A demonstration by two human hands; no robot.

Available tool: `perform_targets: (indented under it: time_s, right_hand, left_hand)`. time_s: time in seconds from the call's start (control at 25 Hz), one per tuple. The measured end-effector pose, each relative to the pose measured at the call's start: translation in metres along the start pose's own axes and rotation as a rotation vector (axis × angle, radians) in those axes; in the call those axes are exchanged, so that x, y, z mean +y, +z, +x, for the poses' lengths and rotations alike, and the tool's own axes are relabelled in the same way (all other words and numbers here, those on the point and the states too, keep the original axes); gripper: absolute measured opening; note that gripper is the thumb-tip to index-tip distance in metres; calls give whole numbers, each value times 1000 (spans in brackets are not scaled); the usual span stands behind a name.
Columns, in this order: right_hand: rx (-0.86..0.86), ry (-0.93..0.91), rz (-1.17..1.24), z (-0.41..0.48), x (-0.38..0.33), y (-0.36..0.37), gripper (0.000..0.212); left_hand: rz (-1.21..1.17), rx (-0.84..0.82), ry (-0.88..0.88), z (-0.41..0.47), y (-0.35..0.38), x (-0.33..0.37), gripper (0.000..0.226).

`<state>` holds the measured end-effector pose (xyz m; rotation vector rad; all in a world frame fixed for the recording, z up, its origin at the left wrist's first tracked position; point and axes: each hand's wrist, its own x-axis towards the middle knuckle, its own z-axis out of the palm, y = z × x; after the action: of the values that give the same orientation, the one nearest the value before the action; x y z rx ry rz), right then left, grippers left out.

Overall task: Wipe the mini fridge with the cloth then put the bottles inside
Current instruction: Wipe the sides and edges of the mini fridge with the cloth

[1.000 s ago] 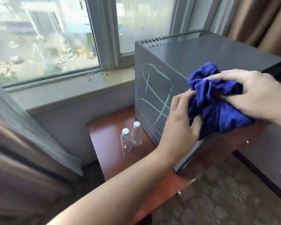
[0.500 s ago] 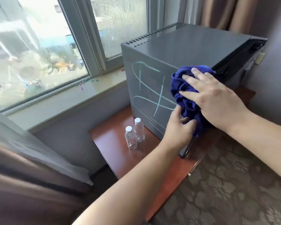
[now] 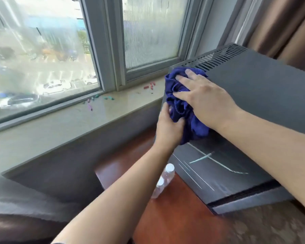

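The dark grey mini fridge [image 3: 257, 88] stands on a reddish wooden table [image 3: 174, 213], its near side marked with pale chalk-like lines [image 3: 217, 162]. A bunched blue cloth [image 3: 180, 95] lies over the fridge's upper left corner by the vent slots. My right hand [image 3: 204, 101] presses flat on the cloth from above. My left hand [image 3: 169, 125] grips the cloth's lower part against the fridge's side. Two small clear bottles with white caps [image 3: 164, 180] stand on the table just left of the fridge, partly behind my left forearm.
A stone windowsill [image 3: 63, 125] with small coloured bits runs along the window [image 3: 42, 55] behind the fridge. Brown curtains [image 3: 280, 27] hang at the top right. A dark seat edge [image 3: 16, 208] sits at the lower left; patterned carpet [image 3: 264, 228] lies below the table.
Both hands carried the cloth from the fridge's right front part up to its upper left rear corner. The upper chalk lines no longer show. My view moved closer and to the left.
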<state>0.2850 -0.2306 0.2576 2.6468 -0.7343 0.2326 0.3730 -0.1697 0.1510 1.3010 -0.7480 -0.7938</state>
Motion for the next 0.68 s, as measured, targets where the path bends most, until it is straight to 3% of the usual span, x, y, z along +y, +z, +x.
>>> perform_targets:
  time_s: [0.36, 0.56, 0.68]
  right_hand:
    - [-105, -76, -192, 56, -21, 16, 46]
    - [-164, -134, -254, -19, -13, 23, 45]
    - [-311, -136, -274, -96, -10, 23, 51]
  left_hand:
    - [-56, 66, -57, 54, -30, -21, 43]
    - [-175, 31, -147, -11, 15, -53, 30]
    - [-475, -45, -336, -78, 50, -83, 41]
